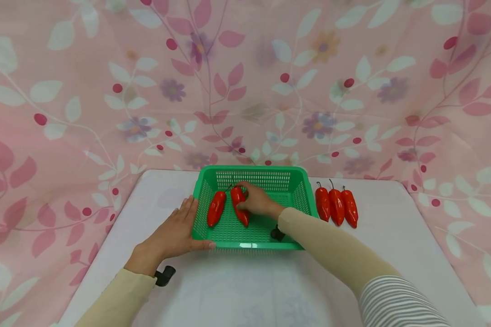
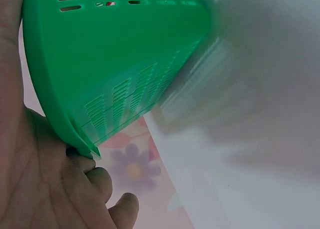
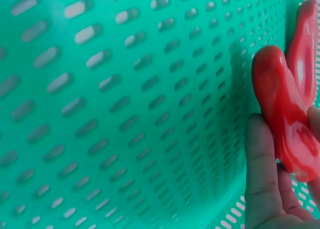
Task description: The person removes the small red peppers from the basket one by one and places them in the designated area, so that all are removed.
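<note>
A green plastic basket with slotted sides stands on the table. Inside it, my right hand holds a red chili pepper between thumb and fingers. In the right wrist view the held pepper is low over the perforated floor. To its left lies another red pepper with a dark stem. My left hand rests on the basket's front left corner, fingers extended along the left rim and thumb along the front rim. The left wrist view shows the palm against the green rim.
Three red peppers lie side by side on the white table, just right of the basket. A pink floral cloth hangs behind the table and shows at both sides. Black wrist cameras sit below the wrists.
</note>
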`<state>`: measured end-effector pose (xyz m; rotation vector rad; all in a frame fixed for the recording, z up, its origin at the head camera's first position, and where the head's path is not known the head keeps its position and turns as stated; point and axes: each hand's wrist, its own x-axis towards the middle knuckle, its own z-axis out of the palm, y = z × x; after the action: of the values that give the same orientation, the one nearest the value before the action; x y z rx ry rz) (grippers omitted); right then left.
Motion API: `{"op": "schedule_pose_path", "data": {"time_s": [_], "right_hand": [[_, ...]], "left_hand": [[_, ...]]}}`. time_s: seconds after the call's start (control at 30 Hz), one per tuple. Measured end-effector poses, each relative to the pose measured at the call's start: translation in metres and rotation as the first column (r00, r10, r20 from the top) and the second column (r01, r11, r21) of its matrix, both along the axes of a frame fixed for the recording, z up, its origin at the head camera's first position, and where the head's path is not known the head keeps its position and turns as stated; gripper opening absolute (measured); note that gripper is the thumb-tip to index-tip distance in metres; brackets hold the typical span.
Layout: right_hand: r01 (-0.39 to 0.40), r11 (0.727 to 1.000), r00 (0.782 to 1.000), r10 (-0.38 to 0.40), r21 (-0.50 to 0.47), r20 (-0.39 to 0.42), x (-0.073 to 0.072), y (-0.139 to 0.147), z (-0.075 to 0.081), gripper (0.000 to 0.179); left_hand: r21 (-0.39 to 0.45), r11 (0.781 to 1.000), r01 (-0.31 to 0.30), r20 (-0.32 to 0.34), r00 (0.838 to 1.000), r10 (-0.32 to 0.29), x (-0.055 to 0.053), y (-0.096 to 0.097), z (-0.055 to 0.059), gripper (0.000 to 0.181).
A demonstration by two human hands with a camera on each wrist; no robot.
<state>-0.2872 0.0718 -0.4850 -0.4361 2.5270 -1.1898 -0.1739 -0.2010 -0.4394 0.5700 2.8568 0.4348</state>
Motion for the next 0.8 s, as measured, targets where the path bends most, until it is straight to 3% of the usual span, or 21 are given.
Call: {"op": "schedule_pose_path", "data": {"time_s": [0.5, 0.8], "right_hand": [[0.099, 0.995, 0.989, -0.098, 0.004, -0.112, 0.000, 0.027, 0.017, 0.069], [0.138, 0.990, 0.983, -0.138, -0.014, -0.117, 0.003, 0.040, 0.027, 0.066]], "left_hand": [[0.014, 1.000, -0.018, 0.018, 1.000, 0.018, 0.000, 0.000, 0.002, 0.141], [0.022, 1.000, -0.013, 0.016, 1.000, 0.012, 0.000, 0.000, 0.001, 0.141]]}}
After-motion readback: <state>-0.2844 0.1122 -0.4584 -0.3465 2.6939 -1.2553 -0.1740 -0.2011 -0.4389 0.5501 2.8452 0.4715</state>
